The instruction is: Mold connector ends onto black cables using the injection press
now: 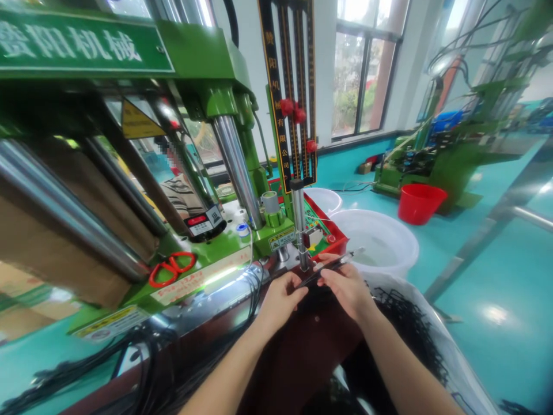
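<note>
Both of my hands are in front of me, over the dark red table (317,346). My left hand (279,300) is closed, thumb and fingers pinching a thin bundle of black cables (314,278). The same bundle runs up to the right into my right hand (345,285), whose fingers are wrapped round it. Pale, shiny tips show past the right fingers, too blurred to make out. More black cables (254,291) hang over the machine's edge beside my left wrist. A white-lined container (444,340) with a heap of black cable pieces (401,323) stands right of my right forearm.
The green press machine (233,248) fills the left, with red-handled scissors (173,270) on its ledge. Behind my hands are a metal post (299,225) and a red-edged control panel (319,225). White tubs (380,222) and a red bucket (419,203) stand on the floor.
</note>
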### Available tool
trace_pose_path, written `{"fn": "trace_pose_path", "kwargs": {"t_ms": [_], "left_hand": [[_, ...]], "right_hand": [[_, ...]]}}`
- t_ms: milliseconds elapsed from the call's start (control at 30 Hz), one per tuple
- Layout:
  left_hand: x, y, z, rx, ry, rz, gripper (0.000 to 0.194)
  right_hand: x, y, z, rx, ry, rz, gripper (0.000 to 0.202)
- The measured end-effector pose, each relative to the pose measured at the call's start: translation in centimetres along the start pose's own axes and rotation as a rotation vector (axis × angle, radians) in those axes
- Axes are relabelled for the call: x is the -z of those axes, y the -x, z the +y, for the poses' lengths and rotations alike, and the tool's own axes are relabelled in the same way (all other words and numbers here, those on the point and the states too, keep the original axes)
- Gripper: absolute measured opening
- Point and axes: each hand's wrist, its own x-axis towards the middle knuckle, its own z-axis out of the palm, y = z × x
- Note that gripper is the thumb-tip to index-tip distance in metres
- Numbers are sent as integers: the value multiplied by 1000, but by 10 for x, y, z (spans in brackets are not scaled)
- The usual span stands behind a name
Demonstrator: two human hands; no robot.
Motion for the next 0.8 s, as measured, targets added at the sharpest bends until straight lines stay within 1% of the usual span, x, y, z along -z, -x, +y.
{"fn": "trace_pose_path", "kwargs": {"t_ms": [100, 200, 267, 333, 433, 533, 600, 700, 800], "left_hand": [[0, -1, 4, 81, 91, -15, 28], [2, 0, 8, 137, 178, -51, 31], [3, -1, 9, 153, 197, -90, 32], [3, -2, 9, 147, 187, -105, 32], [1, -3, 5, 99, 143, -85, 32], [-1, -2, 2, 76, 112, -97, 31], [-3, 0, 2, 65, 84, -81, 31], [-4, 2, 3, 42, 61, -44, 31], [-3, 2, 3, 52, 91, -57, 31]], "right_hand": [[-2, 4, 2, 23, -130, -11, 27], [-3, 5, 5, 36, -187, -45, 11], [-2, 4, 6, 40, -190, -18, 3], [-1, 3, 8, 66, -162, 37, 6], [3, 0, 11, 100, -89, 93, 10], [9, -3, 15, 121, -18, 145, 9], [12, -4, 18, 133, 13, 181, 9], [13, -6, 21, 132, -1, 225, 13], [12, -6, 23, 130, -93, 226, 12]]}}
